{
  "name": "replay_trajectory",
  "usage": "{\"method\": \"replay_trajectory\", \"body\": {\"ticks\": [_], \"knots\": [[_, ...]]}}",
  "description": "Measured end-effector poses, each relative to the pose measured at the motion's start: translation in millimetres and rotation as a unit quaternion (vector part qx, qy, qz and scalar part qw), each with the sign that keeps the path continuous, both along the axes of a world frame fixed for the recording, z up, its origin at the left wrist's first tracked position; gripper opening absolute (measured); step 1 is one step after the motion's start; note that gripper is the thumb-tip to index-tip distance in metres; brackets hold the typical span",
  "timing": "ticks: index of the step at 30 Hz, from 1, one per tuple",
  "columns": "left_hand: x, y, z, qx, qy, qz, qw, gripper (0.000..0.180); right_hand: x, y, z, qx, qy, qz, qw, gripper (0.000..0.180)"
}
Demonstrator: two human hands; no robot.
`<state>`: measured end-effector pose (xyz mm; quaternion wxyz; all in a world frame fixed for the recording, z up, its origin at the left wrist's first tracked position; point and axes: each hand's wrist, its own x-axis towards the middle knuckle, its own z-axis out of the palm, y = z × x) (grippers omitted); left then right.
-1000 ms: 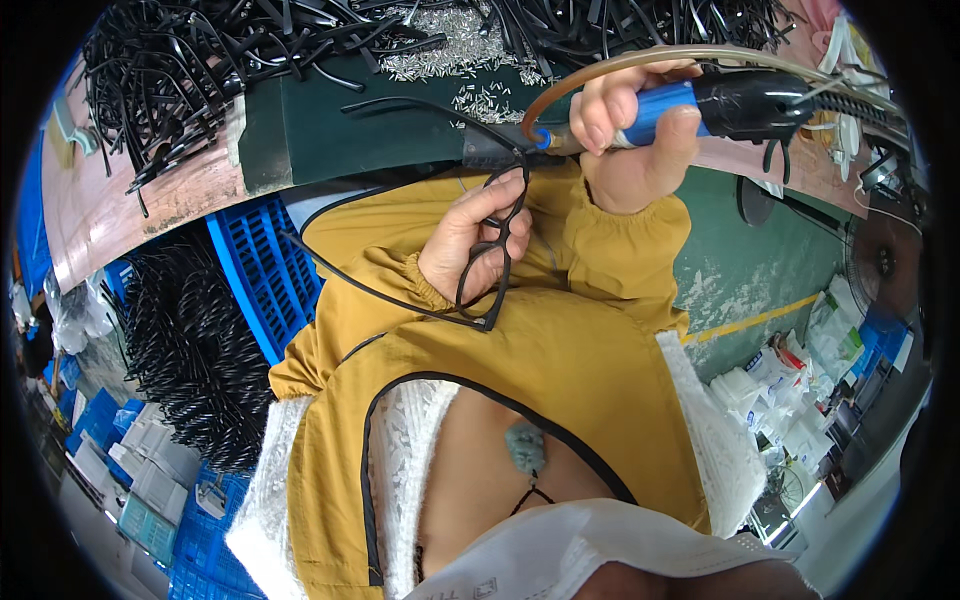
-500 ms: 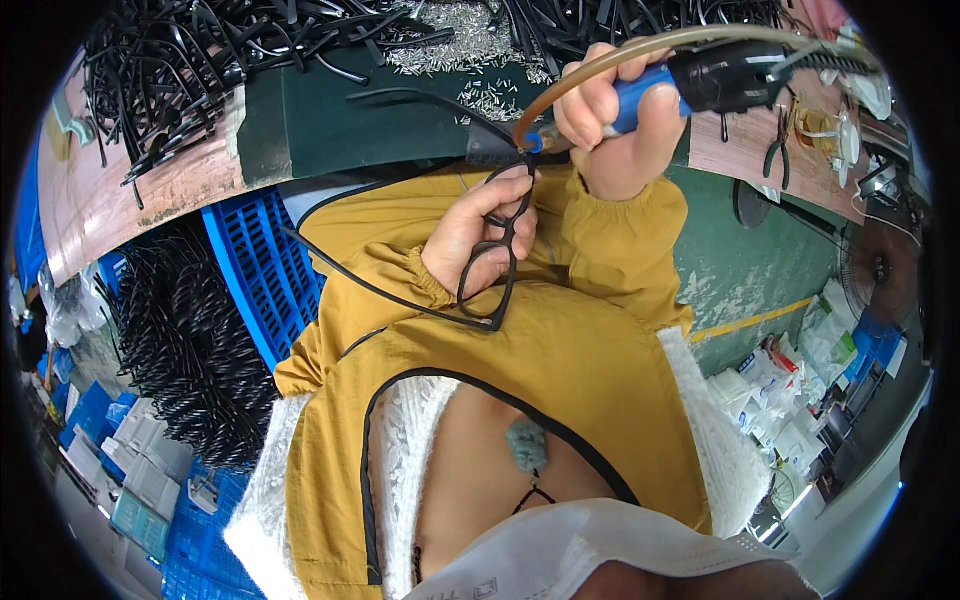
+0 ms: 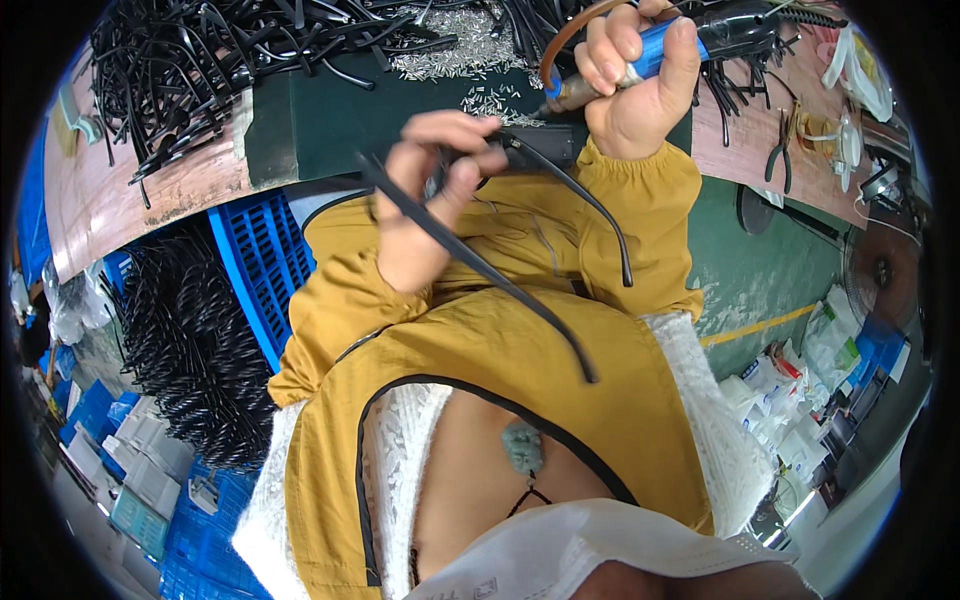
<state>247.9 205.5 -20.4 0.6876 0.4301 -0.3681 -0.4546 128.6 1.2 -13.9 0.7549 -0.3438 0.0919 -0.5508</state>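
My left hand [image 3: 420, 235] is closed on a black eyeglass frame [image 3: 481, 265] in front of the bench edge. Both temples are folded out and point down toward my lap. Fingers hide most of the frame front, and that hand is slightly blurred. In my right hand [image 3: 640, 105] is a powered screwdriver [image 3: 735, 38] with a blue and black body, a metal nose and a brown hose. Its tip points left, over a small scatter of silver screws [image 3: 492, 102] on the dark green mat [image 3: 330, 115].
Heaps of black temples [image 3: 220, 60] cover the bench's far side, with a larger screw pile [image 3: 455, 45] between them. Pliers [image 3: 780, 155] lie at the right. A blue basket [image 3: 262, 265] and stacked black frames [image 3: 185, 350] stand at the left below the bench.
My left hand has turned the eyeglass frame over and moved it left and away, so the temples now point toward me. The screwdriver has lifted off the frame and shifted to the screw scatter.
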Motion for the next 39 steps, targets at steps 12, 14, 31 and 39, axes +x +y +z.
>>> {"method": "replay_trajectory", "body": {"ticks": [12,14,31,39], "knots": [[-17.9,31.6,-26.5,-0.004,-0.201,0.014,0.979,0.031,-1.1,33.9,-1.7,-0.072,0.054,0.078,0.993,0.037],[-19.3,30.6,-31.0,-0.021,-0.187,0.025,0.982,0.028,0.1,34.0,-0.6,-0.025,0.045,0.075,0.996,0.034],[35.8,43.5,-8.9,0.004,-0.266,0.083,0.96,0.013,-17.0,34.0,16.5,0.049,0.031,0.106,0.993,0.035],[202.2,127.9,53.3,0.407,-0.532,0.482,0.564,0.026,-82.4,-20.7,-2.3,0.005,0.072,-0.058,0.996,0.029]]}}
